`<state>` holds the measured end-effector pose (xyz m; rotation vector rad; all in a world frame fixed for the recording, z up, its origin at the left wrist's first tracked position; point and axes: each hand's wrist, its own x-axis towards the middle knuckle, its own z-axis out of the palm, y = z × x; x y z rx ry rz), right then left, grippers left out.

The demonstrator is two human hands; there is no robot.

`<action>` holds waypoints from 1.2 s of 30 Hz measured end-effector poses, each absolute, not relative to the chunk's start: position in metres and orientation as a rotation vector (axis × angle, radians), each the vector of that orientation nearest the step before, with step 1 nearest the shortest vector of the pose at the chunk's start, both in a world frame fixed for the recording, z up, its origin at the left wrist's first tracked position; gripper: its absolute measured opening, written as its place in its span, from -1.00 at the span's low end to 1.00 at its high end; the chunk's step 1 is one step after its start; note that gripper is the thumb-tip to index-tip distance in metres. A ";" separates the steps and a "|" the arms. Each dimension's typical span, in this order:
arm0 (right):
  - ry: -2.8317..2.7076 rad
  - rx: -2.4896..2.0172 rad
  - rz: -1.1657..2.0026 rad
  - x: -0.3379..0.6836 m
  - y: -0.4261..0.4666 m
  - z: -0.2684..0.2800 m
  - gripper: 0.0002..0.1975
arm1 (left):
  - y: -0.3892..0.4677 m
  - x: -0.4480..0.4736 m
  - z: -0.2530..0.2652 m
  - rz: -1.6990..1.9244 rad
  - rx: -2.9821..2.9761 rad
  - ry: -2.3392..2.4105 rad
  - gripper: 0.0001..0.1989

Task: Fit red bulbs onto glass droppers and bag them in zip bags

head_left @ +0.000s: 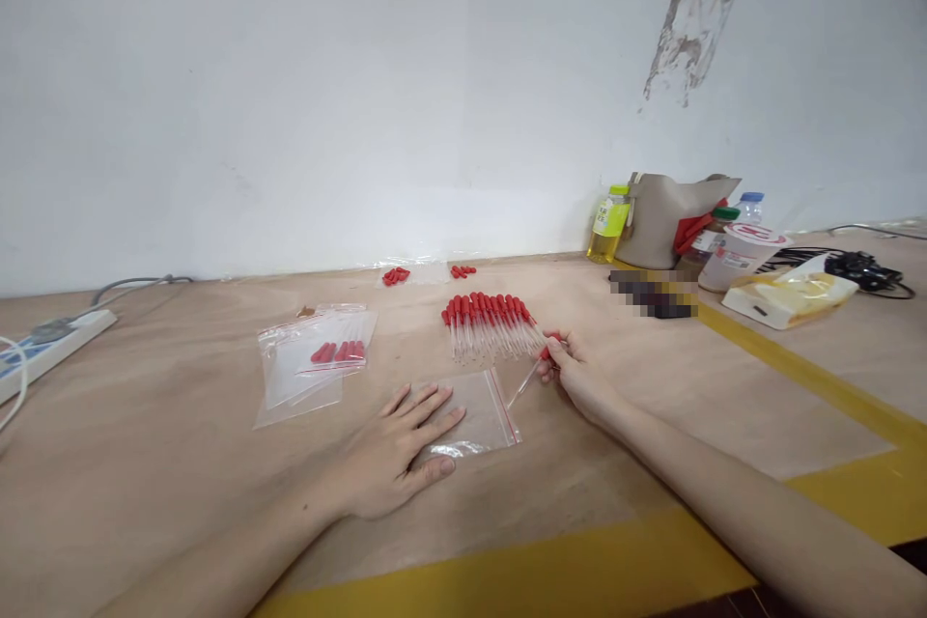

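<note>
My left hand lies flat with spread fingers on the left part of a clear zip bag, whose red-lined opening faces right. Between the fingertips of my right hand is the red bulb of a dropper. Its thin clear tube slants down and left, with the tip by the bag's opening; whether it is inside I cannot tell. Just beyond, a row of droppers lies side by side, red bulbs away from me. To the left, several zip bags lie overlapped, with red bulbs showing among them.
Small piles of red bulbs lie on plastic near the wall. A white power strip is at the far left. At the right stand a yellow-green bottle, a grey bag, a cup and a yellow-white packet.
</note>
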<state>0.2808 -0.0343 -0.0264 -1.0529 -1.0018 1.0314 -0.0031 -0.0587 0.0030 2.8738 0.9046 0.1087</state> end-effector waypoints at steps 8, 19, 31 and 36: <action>-0.875 -0.993 1.342 0.271 -0.046 -0.019 -0.67 | -0.061 -0.001 0.008 0.076 2.832 0.936 -0.46; -1.609 -0.873 1.301 0.272 -0.060 -0.008 -0.71 | -0.059 0.003 0.009 0.093 2.695 1.027 -0.49; -1.534 -0.799 1.538 0.261 -0.058 -0.010 -0.74 | -0.059 0.000 0.009 0.235 2.638 0.939 -0.47; -1.529 -0.893 1.501 0.263 -0.054 -0.012 -0.72 | -0.050 -0.015 0.012 0.398 2.473 0.923 -0.53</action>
